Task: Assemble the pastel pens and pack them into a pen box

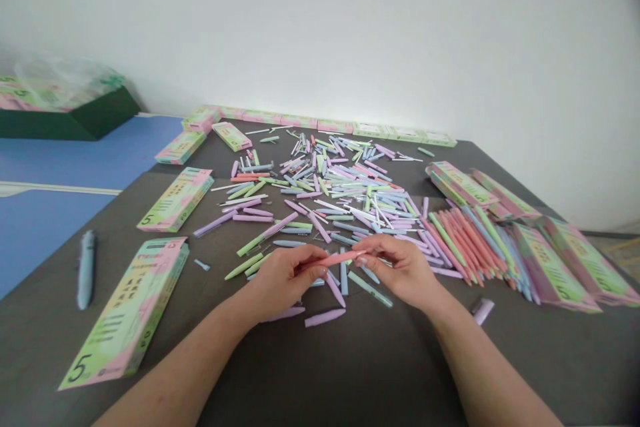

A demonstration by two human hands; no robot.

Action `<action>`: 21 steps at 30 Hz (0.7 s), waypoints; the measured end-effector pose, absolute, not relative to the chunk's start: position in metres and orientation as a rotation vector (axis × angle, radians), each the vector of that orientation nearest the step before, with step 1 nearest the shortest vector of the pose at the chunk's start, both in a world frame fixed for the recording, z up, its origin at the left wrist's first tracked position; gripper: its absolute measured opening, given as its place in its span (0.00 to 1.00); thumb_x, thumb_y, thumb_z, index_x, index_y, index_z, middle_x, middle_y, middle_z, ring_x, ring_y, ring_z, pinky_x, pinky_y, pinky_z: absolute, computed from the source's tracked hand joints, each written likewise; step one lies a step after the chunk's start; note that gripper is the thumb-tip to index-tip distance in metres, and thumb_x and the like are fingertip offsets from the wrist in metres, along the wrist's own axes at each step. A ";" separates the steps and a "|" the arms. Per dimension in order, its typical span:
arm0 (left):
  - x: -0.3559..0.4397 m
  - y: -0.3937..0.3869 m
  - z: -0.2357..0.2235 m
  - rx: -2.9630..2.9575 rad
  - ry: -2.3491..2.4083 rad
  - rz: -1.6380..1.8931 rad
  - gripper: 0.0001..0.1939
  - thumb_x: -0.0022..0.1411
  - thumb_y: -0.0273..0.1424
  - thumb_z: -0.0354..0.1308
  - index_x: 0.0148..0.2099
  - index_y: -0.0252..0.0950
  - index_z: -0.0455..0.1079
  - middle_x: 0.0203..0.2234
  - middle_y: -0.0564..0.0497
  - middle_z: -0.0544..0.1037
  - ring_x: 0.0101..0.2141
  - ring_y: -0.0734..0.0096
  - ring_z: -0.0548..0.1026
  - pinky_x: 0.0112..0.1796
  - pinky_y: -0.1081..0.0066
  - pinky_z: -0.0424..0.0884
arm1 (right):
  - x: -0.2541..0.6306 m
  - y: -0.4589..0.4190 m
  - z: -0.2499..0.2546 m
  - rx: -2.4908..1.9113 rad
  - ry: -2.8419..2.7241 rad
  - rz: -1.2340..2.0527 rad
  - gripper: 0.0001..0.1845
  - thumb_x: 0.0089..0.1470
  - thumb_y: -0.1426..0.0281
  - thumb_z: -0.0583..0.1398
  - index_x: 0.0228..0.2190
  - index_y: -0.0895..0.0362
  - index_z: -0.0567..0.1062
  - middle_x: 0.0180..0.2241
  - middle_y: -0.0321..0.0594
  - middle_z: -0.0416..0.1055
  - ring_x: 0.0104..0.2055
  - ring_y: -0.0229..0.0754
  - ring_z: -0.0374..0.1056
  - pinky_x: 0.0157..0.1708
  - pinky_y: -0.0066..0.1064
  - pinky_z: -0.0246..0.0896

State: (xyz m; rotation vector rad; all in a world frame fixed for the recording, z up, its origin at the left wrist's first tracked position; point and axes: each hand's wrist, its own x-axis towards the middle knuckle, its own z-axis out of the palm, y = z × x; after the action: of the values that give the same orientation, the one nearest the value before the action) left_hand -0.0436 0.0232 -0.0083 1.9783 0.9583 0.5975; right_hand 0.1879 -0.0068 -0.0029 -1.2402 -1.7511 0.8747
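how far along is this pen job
Looks done: a fanned row of pastel pens lies lined up at right, though I can't tell if they're finished. In hand: a pink pen pinched between the left hand and right hand. Left: the large scattered heap of loose pen pieces mid-table, and the flat box nearby.

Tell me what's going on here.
A person holds a pink pen barrel between the left hand and the right hand, above a dark table. Loose pastel pen parts lie scattered across the table, and a fanned row of pens lies to the right. Flat pink-and-green pen boxes lie around the edges.
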 end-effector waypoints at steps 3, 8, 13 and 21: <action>-0.043 0.023 -0.009 1.989 0.973 0.611 0.10 0.62 0.32 0.53 0.43 0.36 0.73 0.29 0.53 0.78 0.29 0.71 0.73 0.31 0.74 0.65 | 0.186 -0.007 -0.007 -1.254 -1.716 0.894 0.09 0.54 0.65 0.61 0.35 0.56 0.77 0.30 0.41 0.76 0.30 0.40 0.70 0.31 0.31 0.66; -0.042 0.021 -0.012 2.090 1.030 0.626 0.10 0.62 0.33 0.53 0.42 0.36 0.72 0.29 0.52 0.78 0.28 0.71 0.73 0.30 0.74 0.65 | 0.179 -0.007 -0.015 -1.264 -1.509 1.093 0.13 0.52 0.60 0.62 0.32 0.58 0.75 0.24 0.39 0.73 0.25 0.39 0.68 0.26 0.31 0.65; -0.041 0.021 -0.016 2.193 1.059 0.682 0.09 0.62 0.33 0.54 0.43 0.37 0.73 0.30 0.51 0.79 0.29 0.70 0.74 0.31 0.74 0.66 | 0.173 -0.006 -0.013 -1.218 -1.394 1.176 0.14 0.49 0.60 0.64 0.30 0.58 0.73 0.23 0.38 0.73 0.23 0.37 0.68 0.23 0.29 0.63; -0.045 0.029 -0.012 1.701 1.140 0.851 0.18 0.65 0.43 0.47 0.40 0.35 0.70 0.20 0.55 0.71 0.16 0.78 0.64 0.19 0.77 0.60 | 0.184 -0.002 -0.001 -1.218 -1.372 0.975 0.14 0.48 0.59 0.65 0.30 0.57 0.73 0.20 0.37 0.72 0.23 0.37 0.68 0.24 0.29 0.63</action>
State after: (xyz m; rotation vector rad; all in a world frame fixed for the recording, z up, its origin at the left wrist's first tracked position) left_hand -0.0455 0.0292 -0.0121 1.7014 1.1400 0.8513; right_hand 0.1843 -0.0023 -0.0014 -1.2184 -1.3718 0.9748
